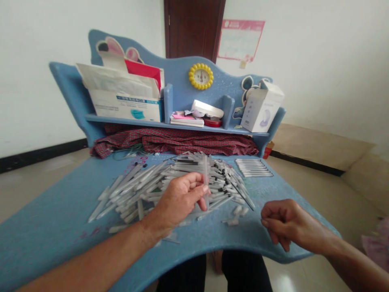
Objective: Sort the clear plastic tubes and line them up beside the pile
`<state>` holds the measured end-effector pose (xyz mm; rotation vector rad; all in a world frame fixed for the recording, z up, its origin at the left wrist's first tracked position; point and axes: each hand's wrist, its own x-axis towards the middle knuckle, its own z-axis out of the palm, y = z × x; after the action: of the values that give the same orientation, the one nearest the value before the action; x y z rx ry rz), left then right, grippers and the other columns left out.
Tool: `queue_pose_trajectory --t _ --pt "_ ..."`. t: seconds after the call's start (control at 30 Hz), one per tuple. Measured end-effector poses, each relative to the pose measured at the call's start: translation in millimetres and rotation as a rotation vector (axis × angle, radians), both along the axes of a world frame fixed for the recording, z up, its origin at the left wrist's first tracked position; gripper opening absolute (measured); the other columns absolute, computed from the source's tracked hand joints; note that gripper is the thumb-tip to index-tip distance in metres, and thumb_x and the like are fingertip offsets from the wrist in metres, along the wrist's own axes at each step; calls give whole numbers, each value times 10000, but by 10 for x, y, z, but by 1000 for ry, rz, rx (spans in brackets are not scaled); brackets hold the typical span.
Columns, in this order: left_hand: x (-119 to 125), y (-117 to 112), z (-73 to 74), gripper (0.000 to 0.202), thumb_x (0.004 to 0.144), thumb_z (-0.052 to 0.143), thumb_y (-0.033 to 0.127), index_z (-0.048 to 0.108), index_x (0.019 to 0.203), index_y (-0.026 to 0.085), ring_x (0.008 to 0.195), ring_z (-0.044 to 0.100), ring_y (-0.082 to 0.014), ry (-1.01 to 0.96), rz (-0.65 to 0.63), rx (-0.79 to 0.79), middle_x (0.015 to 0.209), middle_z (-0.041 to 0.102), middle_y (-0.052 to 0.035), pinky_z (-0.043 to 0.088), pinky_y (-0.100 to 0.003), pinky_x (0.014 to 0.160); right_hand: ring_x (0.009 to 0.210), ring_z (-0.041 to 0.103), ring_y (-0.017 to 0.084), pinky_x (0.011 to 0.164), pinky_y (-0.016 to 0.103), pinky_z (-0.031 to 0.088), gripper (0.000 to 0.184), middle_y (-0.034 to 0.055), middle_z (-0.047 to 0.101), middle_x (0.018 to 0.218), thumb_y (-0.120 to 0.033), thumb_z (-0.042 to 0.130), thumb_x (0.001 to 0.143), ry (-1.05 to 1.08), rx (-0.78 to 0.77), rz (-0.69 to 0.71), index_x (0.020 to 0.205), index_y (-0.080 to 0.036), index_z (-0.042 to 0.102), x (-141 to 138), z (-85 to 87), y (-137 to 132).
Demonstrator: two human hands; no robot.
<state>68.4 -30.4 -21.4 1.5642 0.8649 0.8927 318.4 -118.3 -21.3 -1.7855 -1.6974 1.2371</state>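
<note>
My left hand (182, 194) pinches a translucent pen barrel (206, 178), held upright over the desk between thumb and fingers. Behind it spreads a heap of pen parts (142, 184), clear and whitish tubes mixed with dark-tipped pieces. To the right, my right hand (285, 223) hovers by the desk's front edge with its fingers curled in; whatever they hold, if anything, is hidden. Several small whitish caps (238, 213) lie between my hands. At the back right, a neat row of pens (254, 167) lies side by side.
The blue desk (60, 202) has a curved front edge. A checked cloth (176, 141) is bunched under the shelf (133, 121). Above stand a mask box (127, 103), a white box (263, 106) and a white case (206, 108) on papers, below a yellow-rimmed clock (201, 76).
</note>
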Motion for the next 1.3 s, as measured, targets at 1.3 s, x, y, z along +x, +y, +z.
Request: queue_pose_trajectory --t 1.3 --pt "-230 80 24 295 874 326 64 601 968 116 768 608 -189 831 327 1519 839 585 -100 536 -280 654 488 338 81 462 214 280 258 -45 392 543 -249 409 881 -511 422 318 639 -189 479 60 195 -161"
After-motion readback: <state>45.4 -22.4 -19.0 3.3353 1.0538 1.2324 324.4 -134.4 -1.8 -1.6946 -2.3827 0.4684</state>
